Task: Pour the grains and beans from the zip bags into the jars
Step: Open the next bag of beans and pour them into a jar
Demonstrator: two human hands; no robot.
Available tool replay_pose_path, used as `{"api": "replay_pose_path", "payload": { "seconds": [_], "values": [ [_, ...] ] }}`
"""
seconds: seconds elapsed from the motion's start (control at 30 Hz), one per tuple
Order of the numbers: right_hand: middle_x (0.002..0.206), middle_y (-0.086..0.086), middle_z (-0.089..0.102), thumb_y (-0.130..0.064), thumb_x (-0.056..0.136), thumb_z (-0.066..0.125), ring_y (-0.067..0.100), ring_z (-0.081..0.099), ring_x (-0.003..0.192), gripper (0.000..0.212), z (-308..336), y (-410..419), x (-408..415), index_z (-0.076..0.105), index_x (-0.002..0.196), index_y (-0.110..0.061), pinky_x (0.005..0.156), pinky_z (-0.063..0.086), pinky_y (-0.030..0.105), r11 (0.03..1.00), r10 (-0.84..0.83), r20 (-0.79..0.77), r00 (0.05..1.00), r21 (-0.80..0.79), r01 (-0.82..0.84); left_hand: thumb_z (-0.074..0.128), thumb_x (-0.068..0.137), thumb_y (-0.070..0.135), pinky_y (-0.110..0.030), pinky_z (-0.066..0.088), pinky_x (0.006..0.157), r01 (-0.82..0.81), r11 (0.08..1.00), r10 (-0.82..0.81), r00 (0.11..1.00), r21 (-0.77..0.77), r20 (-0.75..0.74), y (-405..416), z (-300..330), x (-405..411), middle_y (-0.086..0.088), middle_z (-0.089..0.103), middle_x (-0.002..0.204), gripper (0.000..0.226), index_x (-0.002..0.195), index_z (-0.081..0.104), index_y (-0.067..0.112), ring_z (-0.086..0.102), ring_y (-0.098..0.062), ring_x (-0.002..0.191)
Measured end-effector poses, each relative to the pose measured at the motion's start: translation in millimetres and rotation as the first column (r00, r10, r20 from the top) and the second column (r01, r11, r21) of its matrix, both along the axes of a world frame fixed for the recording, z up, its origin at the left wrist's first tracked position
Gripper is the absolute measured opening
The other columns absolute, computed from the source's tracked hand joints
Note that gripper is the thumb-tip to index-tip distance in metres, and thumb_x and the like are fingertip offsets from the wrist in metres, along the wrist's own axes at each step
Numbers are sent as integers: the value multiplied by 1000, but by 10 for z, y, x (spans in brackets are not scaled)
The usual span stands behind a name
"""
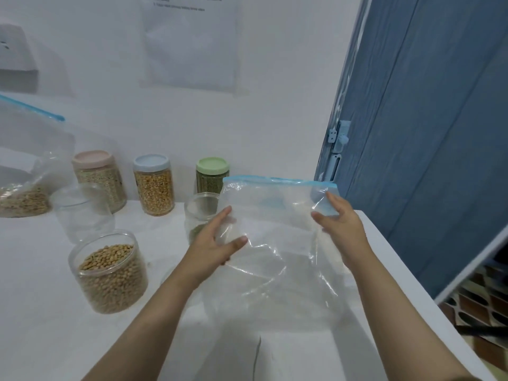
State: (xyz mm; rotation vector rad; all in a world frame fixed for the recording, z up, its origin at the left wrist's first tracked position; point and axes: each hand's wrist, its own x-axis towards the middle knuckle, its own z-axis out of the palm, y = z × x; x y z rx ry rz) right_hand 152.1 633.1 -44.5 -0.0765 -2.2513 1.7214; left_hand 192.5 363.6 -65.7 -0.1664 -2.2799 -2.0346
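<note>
In the head view, both hands hold a clear zip bag [272,229] with a blue seal strip upright above the white table [41,339]; the bag looks empty. The left hand [217,243] grips the bag's left edge, thumb in front and fingers [220,218] behind the plastic. The right hand [341,229] pinches the right edge just under the seal, its fingers lightly curled around the film.

Taking the bag as the landmark: just behind its left edge stands an open jar [202,215] with a little green at the bottom. Behind that, at the wall, is a green-lidded jar [212,174], then leftward a blue-lidded jar [154,185] of yellow kernels and a pink-lidded jar [99,180]. Left of the bag sits an open jar of beans [108,273], with an empty clear jar [82,213] behind it. Far left lies another bag [24,196] holding grain. To the bag's right is a blue door [426,133].
</note>
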Motion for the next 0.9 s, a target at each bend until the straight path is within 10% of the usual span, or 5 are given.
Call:
{"api": "replay_pose_path", "payload": {
  "seconds": [0.2,0.33,0.57,0.8,0.9],
  "values": [
    [152,-3,42,-30,97,63,23,52,124,66,-164,98,-2,31,155,-28,108,40,36,947,-14,234,972,317,-63,60,84,-8,-17,44,54,-131,990,128,990,-57,-65,9,116,-57,2,62,123,67,133,53,38,50,-2,48],
    [163,1,18,-52,93,57,38,28,140,79,-372,236,134,12,157,-38,111,27,47,666,-286,418,862,733,-135,55,81,-7,-16,46,61,-241,960,224,966,-143,-129,67,126,-62,10,51,139,72,141,50,33,61,-10,69],
    [152,10,37,-51,91,62,34,39,136,85,-510,361,341,13,158,-30,109,37,44,834,-263,410,873,551,-7,57,80,-4,-35,53,88,-253,946,227,963,-203,-143,129,36,-137,10,48,144,73,144,48,31,61,-30,107],
    [151,2,43,-44,95,58,27,42,136,71,-116,334,584,25,157,-33,101,36,35,949,-264,177,948,224,222,57,83,-7,-11,43,49,-229,969,231,973,-93,11,353,65,-260,-7,67,106,69,139,53,33,50,1,42],
    [139,-4,48,-42,94,62,20,46,126,72,-11,323,669,26,156,-35,96,37,32,950,-267,69,961,186,250,57,86,-11,-12,43,49,-155,986,156,988,66,-16,552,80,-381,8,59,132,65,139,53,28,47,-1,43]
  ]
}}
